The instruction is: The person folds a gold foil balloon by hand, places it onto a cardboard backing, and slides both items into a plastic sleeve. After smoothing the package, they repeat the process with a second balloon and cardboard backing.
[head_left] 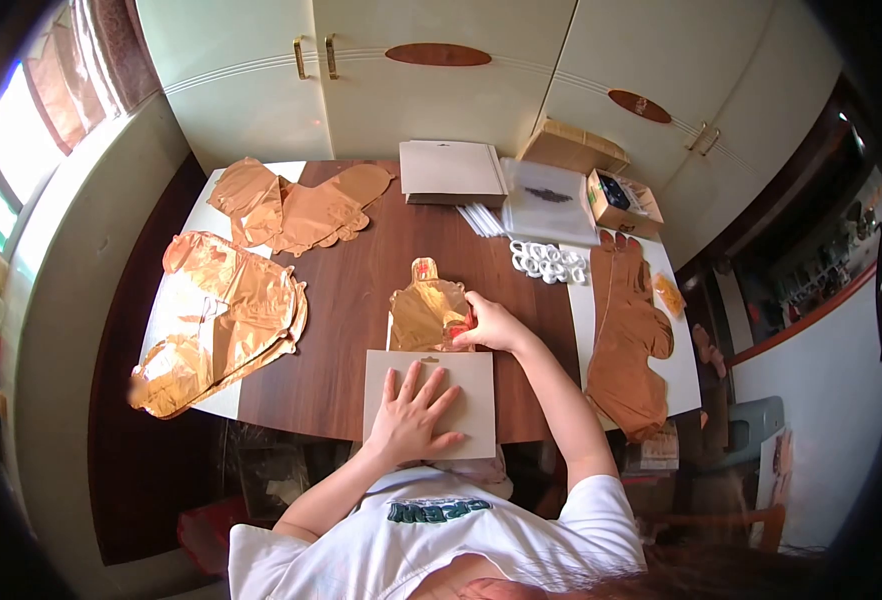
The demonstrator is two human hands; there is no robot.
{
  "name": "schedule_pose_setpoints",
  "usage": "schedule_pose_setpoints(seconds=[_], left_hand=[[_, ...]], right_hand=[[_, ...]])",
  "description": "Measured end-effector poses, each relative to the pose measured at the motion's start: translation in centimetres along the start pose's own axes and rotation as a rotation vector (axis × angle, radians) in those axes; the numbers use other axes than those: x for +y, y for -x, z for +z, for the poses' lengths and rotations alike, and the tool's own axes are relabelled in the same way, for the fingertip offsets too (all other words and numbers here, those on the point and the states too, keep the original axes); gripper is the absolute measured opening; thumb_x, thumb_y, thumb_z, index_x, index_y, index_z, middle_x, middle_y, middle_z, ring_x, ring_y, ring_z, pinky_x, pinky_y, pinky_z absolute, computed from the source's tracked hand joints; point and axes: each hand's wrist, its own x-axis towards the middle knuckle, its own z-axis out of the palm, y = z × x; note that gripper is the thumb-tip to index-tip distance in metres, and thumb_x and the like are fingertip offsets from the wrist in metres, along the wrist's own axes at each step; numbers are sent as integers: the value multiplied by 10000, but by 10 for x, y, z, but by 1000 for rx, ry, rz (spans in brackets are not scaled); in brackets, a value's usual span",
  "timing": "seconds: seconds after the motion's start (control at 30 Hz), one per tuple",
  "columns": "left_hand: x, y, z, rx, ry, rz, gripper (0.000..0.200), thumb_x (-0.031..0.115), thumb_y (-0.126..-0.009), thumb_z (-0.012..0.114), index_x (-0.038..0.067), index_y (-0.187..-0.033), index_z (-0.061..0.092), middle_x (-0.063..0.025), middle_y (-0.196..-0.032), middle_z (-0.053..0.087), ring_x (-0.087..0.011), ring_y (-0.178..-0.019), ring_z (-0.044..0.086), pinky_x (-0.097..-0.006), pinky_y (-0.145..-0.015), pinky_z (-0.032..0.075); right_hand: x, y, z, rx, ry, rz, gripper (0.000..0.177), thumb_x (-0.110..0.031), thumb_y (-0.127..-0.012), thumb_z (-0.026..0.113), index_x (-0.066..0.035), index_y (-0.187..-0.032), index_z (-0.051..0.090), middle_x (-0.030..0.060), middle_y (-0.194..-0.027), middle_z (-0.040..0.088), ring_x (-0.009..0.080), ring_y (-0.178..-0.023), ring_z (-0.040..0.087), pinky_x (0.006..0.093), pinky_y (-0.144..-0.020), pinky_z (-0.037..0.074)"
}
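My left hand (pixel 416 418) lies flat with fingers spread on a pale grey card (pixel 476 400) at the table's front edge. A small hang hole is cut near the card's top. Just beyond the card is a folded gold foil balloon (pixel 421 312), its narrow tab pointing away from me. My right hand (pixel 491 324) has its thumb and fingers closed on the balloon's right side, close to the card's top edge. The balloon's near end meets the card's top edge in this view.
Flat gold foil balloons lie at left (pixel 226 320), far left (pixel 306 205) and right (pixel 626 340). At the back are a stack of cards (pixel 451 168), white strips (pixel 481 220), clear plastic bags (pixel 551 205), white rings (pixel 548 262) and a small box (pixel 626 203). Cabinets (pixel 441 95) stand behind.
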Motion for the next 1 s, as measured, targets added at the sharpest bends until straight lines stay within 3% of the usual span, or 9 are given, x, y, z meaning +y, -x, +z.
schedule_pose_setpoints(seconds=[0.27,0.57,0.67,0.77,0.97,1.0], left_hand=[[2,2,3,15,14,-4,726,671,-840,461,215,-1405,433,-120,-1481,348,-414,-1384,248,-650,-1080,157],[10,6,1,11,46,-5,727,671,-837,468,207,-1395,447,-127,-1479,350,-419,-1380,250,-664,-1071,158],[9,6,2,14,29,4,727,671,-838,465,205,-1396,448,-129,-1481,348,-419,-1381,249,-665,-1070,159],[9,5,1,4,24,7,728,670,-839,461,205,-1399,445,-132,-1484,343,-418,-1381,248,-666,-1069,157],[9,5,1,-20,16,0,736,674,-839,454,206,-1406,435,-136,-1489,334,-424,-1389,229,-661,-1078,138],[9,5,0,-23,20,-1,737,675,-839,454,206,-1408,433,-136,-1489,333,-425,-1391,225,-660,-1079,136]], right_hand=[[-2,6,10,16,183,45,472,-221,-658,798,25,-963,535,257,-953,651,398,-946,633,438,-808,508],[-10,27,14,65,123,44,410,-223,-679,780,32,-935,586,233,-908,667,383,-891,652,434,-780,516],[-3,24,15,37,103,50,367,-232,-707,770,31,-901,604,217,-882,674,362,-871,663,410,-755,516],[-10,28,15,39,-147,24,297,-219,-755,744,24,-866,614,188,-886,688,299,-861,683,389,-727,513],[-10,40,20,79,-104,-116,229,-155,-841,683,10,-974,597,120,-922,710,178,-869,684,328,-728,513],[-5,42,25,90,-175,-178,238,-158,-844,681,10,-987,592,124,-924,707,191,-870,685,329,-731,512]])
